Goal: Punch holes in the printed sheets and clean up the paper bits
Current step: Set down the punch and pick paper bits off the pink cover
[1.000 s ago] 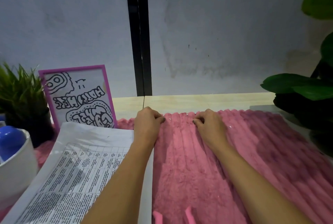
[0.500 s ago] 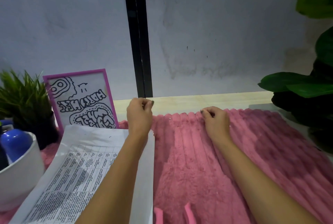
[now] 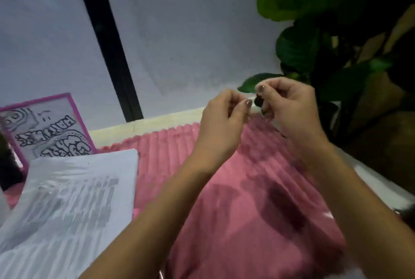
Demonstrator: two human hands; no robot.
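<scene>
Both hands are raised above the pink ribbed mat (image 3: 224, 222), close together near its far edge. My left hand (image 3: 222, 121) has its fingers curled, with thumb and forefinger pinched together. My right hand (image 3: 292, 110) is curled too, its fingertips facing the left hand's. A small whitish paper bit (image 3: 254, 105) shows between the fingertips of the two hands; blur hides who holds it. The stack of printed sheets (image 3: 74, 200) lies on the mat at the left, apart from both hands.
A pink-framed drawing (image 3: 45, 130) leans against the wall at the back left. A big leafy plant (image 3: 336, 32) fills the right side, close behind my right hand. A pale wooden ledge (image 3: 146, 125) runs along the wall behind the mat.
Both hands have lifted off the mat's far edge and come together in the air to the right. The view has swung right and tilted, and is blurred.
</scene>
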